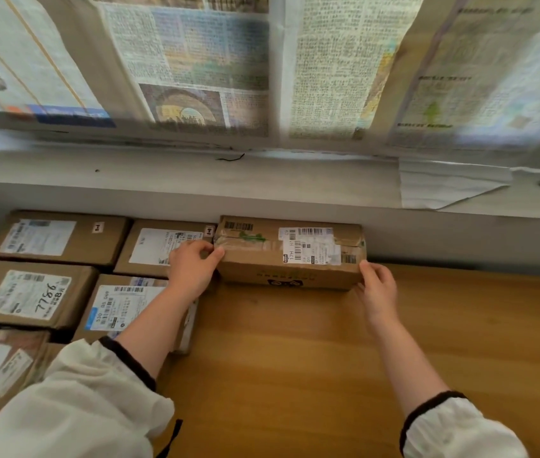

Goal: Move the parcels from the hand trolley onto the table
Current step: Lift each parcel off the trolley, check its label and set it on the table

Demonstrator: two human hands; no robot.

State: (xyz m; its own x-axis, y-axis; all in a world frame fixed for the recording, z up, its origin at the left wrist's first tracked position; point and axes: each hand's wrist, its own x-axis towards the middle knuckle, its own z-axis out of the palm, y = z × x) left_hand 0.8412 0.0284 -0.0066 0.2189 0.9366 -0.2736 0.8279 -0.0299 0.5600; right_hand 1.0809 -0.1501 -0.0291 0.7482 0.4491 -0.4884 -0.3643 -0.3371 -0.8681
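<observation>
A long brown cardboard parcel with tape and white labels sits on the wooden table against the back wall. My left hand grips its left end, thumb and fingers curled round the corner. My right hand holds its right end, fingers against the side. Several other labelled parcels lie in rows on the table to the left, among them one marked 7786 and one next to my left hand. The hand trolley is out of view.
A grey ledge runs along the wall behind the table, with newspaper sheets covering the window above. A loose white paper hangs over the ledge at the right. Bare wood stretches to the right and front of the held parcel.
</observation>
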